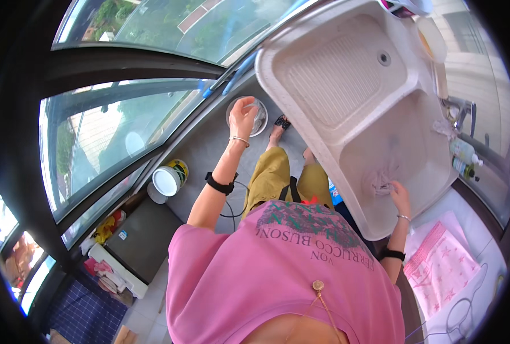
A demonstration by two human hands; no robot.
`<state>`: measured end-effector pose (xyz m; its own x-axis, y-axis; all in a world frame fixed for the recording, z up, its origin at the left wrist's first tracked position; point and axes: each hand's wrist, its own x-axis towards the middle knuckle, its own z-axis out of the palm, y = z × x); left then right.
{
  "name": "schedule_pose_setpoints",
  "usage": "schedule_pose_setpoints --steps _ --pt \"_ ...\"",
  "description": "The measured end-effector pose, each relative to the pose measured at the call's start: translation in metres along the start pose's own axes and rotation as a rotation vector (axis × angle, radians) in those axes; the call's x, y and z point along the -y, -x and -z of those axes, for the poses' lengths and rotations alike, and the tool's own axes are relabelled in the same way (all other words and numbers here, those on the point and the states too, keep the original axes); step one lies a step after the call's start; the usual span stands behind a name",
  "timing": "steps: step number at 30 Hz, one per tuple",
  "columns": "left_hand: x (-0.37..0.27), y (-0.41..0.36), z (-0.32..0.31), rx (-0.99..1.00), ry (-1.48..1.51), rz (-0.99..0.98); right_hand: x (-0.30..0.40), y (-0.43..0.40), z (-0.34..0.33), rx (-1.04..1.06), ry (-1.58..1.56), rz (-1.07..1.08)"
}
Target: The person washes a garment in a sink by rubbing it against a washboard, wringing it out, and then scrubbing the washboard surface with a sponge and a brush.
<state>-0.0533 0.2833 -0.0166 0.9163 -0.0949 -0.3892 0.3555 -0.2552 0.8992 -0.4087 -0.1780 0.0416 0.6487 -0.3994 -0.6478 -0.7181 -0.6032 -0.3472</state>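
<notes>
My left hand is raised above a round white bucket on the floor, its fingers curled near the greyish cloth inside. Whether those fingers hold any of it cannot be made out. On the right, my right hand reaches into the lower basin of a beige double sink. Its fingertips pinch the edge of a wet, pale cloth lying crumpled on the basin's bottom. A ribbed washing slope and a drain show in the upper basin.
A faucet and bottles stand along the sink's right side. Pink star-patterned fabric lies at the lower right. Left are a lidded bucket, a dark cabinet and windows. A cable hangs near my legs.
</notes>
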Motion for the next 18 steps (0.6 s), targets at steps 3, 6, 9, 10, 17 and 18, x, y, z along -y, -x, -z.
schedule_pose_setpoints --steps 3,6,9,10,17,18 --pt "-0.081 0.021 -0.06 0.137 0.258 0.068 -0.085 -0.007 -0.035 -0.016 -0.096 -0.021" --pt "-0.127 0.05 -0.111 0.338 0.321 0.179 -0.123 -0.036 -0.059 0.035 -0.057 -0.154" --pt "-0.136 0.075 -0.162 0.543 0.376 0.396 -0.126 -0.061 -0.078 -0.15 -0.077 -0.295" --pt "-0.13 0.085 -0.193 0.652 0.376 0.533 -0.154 -0.061 -0.092 -0.282 -0.07 -0.332" --pt "-0.032 0.146 -0.363 0.796 -0.064 1.016 -0.129 -0.104 -0.16 -0.597 -0.854 -0.627" --pt "-0.016 0.147 -0.37 0.737 -0.188 1.085 -0.104 -0.105 -0.163 -0.539 -1.029 -0.515"
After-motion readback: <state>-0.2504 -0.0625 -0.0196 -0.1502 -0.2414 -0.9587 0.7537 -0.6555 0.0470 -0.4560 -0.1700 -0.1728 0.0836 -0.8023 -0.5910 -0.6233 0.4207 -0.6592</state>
